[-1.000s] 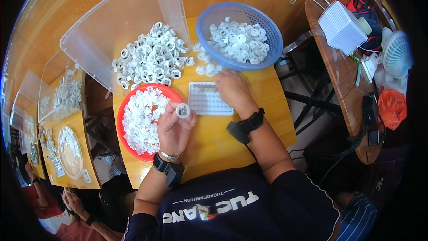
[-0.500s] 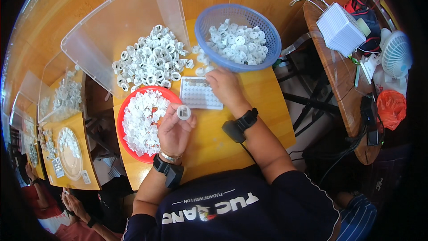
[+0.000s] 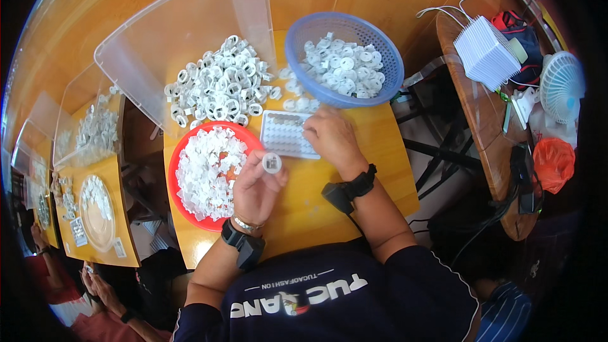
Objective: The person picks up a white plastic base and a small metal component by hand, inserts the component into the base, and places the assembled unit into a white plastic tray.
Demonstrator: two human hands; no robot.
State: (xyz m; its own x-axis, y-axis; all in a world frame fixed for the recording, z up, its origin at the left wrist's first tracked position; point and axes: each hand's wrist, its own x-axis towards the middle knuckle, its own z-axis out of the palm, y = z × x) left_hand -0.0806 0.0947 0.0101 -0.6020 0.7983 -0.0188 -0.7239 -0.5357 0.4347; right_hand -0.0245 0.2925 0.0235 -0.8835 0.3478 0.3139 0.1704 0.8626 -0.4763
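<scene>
Head view: by the near-left corner of the white tray (image 3: 285, 142), the left hand (image 3: 256, 185) pinches a round part (image 3: 272, 163); the right hand (image 3: 333, 140) covers the far-right corner, grip unclear.

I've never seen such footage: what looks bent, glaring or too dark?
Head view: the clear panel seems bowed along its top edge, corners go black; white pieces beside the left hand look nearly washed out; beneath the far-right table is deep shadow.

Large white capitals (image 3: 342, 286), upside down, are printed on the dark shirt (image 3: 380, 307) at the lower centre of the frame; a smaller line (image 3: 296, 283) is set above them.
</scene>
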